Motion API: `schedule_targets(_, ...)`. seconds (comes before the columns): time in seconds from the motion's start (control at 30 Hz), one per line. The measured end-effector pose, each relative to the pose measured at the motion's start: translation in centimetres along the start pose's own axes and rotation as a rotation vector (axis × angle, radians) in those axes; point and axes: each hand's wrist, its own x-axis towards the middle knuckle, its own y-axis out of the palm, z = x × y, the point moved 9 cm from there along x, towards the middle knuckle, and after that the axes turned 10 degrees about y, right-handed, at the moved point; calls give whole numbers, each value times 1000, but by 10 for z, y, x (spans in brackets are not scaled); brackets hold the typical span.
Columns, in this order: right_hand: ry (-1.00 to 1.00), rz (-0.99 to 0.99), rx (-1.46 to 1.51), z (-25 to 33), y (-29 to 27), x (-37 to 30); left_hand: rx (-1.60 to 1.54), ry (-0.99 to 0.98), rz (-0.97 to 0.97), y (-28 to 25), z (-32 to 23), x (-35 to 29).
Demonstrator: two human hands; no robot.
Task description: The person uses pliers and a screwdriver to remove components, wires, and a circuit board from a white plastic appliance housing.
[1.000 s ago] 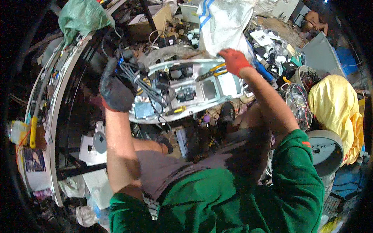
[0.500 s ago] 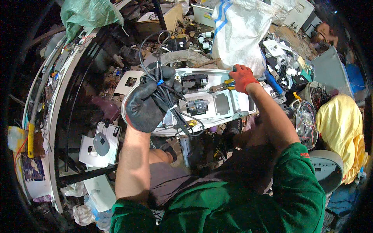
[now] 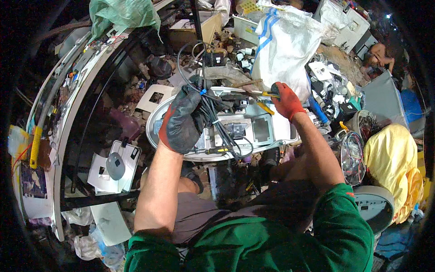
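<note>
My left hand [image 3: 182,120], in a black and red glove, is closed round a bundle of dark cable [image 3: 219,129] bound with a blue tie. Loops of it rise above the glove, and loose ends hang over a long white plastic housing [image 3: 283,133] lying across in front of me. Dark parts and a square opening show inside the housing. In its red glove, my right hand [image 3: 289,102] grips pliers with yellow handles [image 3: 265,108], the handles spread apart. Their jaws point left toward the cable and the housing's far side; the tips are hard to make out.
A white sack with blue stripes [image 3: 287,50] stands beyond the housing. Scrap parts [image 3: 328,84] are heaped at the right, beside a yellow sack [image 3: 389,154]. A long curved panel [image 3: 58,149] runs down the left. A white plate with a grey oval [image 3: 115,166] lies nearer.
The pliers' handles have spread from close together to wide apart, and the tool has tilted. My left hand has turned slightly with the cable still in it. The whole view has shifted a little.
</note>
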Motion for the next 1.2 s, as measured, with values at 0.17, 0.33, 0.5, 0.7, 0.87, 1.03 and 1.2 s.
schedule_targets(0.17, 56, -14, 49, 15, -5, -10, 11, 27, 22, 0, -5, -5)
schedule_targets(0.33, 265, 129, 357, -32, 21, -17, 8, -2, 25, 6, 4, -3)
schedule_targets(0.5, 474, 156, 760, -48, 35, -20, -5, -62, 98, 8, 11, -4)
schedule_targets(0.7, 344, 8, 971, -17, -2, -29, 19, -54, 147, 11, 14, 0)
schedule_targets(0.87, 221, 287, 1472, 55, -29, -63, -26, -75, 48, 9, 20, 1)
schedule_targets(1.03, 257, 522, 1273, 99, 3, -101, -24, -125, 88, 22, 35, -1)
schedule_targets(1.2, 183, 470, 1180, 102, 15, -98, -102, -129, -25, 6, 51, -9)
